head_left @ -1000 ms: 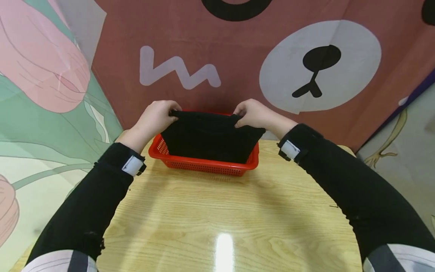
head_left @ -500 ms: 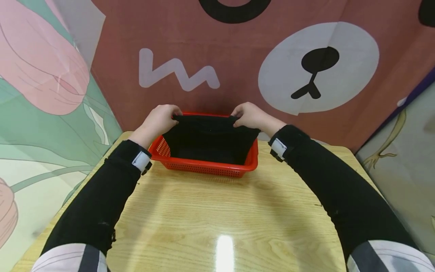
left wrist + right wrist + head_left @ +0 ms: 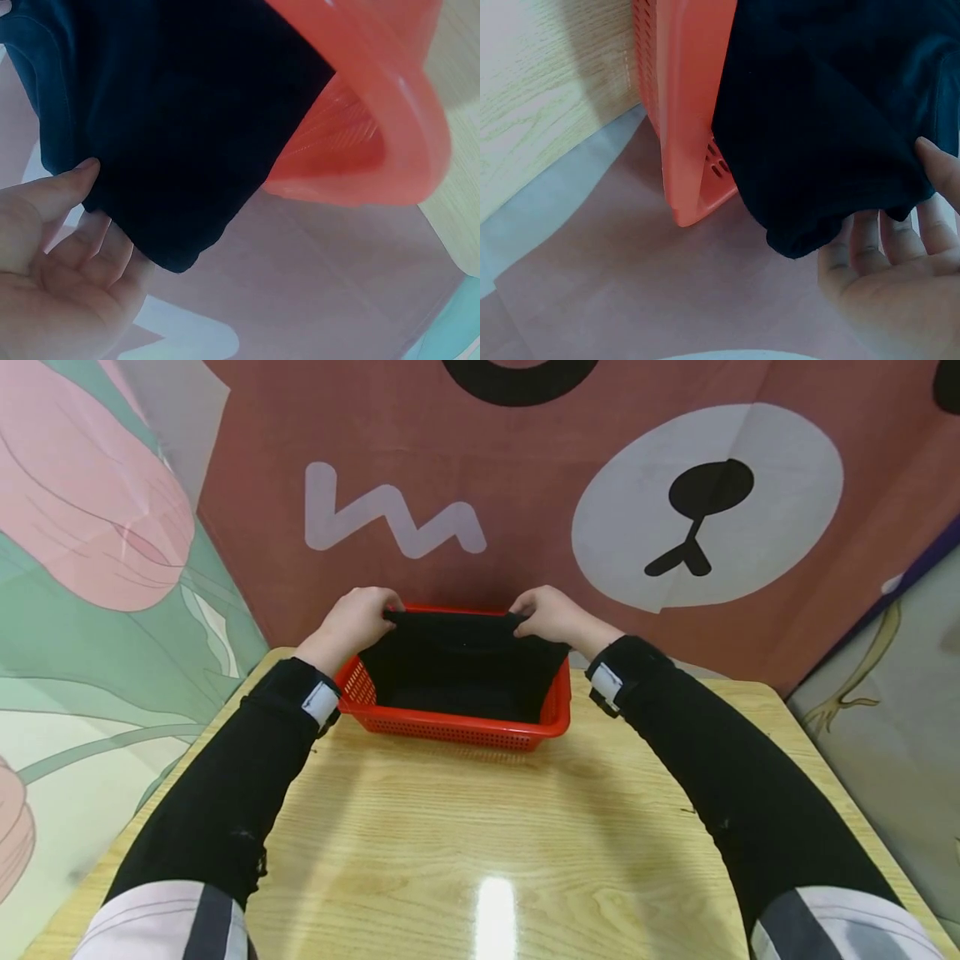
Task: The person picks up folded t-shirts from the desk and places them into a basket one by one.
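Note:
A black garment (image 3: 457,664), perhaps a shirt, hangs spread between both hands, its lower part inside a red plastic basket (image 3: 450,727). At the upper left corner, my left hand (image 3: 356,625) pinches the cloth between thumb and fingers. My right hand (image 3: 558,617) pinches the upper right side in the same way. In the left wrist view the thumb lies on the near face of the black cloth (image 3: 187,135), with the fingers behind it. The right wrist view shows a folded end of the garment (image 3: 832,127) hanging beside the right fingers. What lies under the cloth is hidden.
The basket stands at the back of a light wooden table (image 3: 480,827), close to a wall hanging (image 3: 525,510) with a cartoon bear face. A floral cloth (image 3: 97,610) covers the left side. The table's right edge slopes beside the right sleeve.
Both hands have come down slightly with the garment, lowering its upper edge toward the basket. The right forearm has shifted a little inward. Both hands keep their grip.

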Motion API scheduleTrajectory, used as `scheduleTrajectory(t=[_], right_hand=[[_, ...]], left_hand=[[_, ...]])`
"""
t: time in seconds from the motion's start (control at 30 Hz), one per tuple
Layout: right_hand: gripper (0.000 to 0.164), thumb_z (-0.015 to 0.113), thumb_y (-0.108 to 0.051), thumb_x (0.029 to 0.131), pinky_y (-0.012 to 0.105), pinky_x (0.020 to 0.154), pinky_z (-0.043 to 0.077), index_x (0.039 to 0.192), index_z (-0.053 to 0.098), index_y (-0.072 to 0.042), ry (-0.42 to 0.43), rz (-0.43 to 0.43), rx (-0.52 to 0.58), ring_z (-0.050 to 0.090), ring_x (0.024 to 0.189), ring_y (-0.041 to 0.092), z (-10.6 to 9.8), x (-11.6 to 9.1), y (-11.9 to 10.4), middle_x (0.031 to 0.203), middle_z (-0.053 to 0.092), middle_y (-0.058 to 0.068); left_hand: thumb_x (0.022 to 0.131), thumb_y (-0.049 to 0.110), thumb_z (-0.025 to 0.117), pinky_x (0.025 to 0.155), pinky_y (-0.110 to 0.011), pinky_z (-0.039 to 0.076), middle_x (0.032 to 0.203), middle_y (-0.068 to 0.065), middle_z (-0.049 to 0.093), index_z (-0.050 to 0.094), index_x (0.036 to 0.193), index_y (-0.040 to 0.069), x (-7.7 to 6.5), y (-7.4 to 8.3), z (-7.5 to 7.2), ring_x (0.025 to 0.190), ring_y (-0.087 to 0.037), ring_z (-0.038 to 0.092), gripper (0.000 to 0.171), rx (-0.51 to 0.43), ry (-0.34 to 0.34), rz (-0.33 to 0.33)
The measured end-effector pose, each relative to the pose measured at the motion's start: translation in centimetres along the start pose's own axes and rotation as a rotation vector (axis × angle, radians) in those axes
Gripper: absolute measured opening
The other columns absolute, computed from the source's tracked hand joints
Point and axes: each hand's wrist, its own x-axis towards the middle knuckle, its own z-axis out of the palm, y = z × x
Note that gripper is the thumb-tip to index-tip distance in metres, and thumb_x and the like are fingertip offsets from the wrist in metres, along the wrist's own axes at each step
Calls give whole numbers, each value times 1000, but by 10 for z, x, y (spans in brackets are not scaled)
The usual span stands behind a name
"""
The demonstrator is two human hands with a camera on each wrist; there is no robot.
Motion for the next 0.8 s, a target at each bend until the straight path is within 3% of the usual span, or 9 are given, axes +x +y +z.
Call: scheduleTrajectory(t=[0.37,0.8], right_hand=[[32,72,-7,95,50,113,46,126,68,0,-19,-21,-8,55,126,36,3,9,5,135,65,20],[39,69,-6,97,49,115,44,135,63,1,-90,-7,-21,54,129,37,4,19,12,141,60,21]], left_hand=[[98,0,63,102,-54,51,125,-24,67,68,120,-1,7,-3,3,112,-39,63,22,-2,32,-29],[98,0,63,107,-54,47,129,-26,65,66,124,-4,18,-10,17,117,-41,61,27,12,-15,-54]])
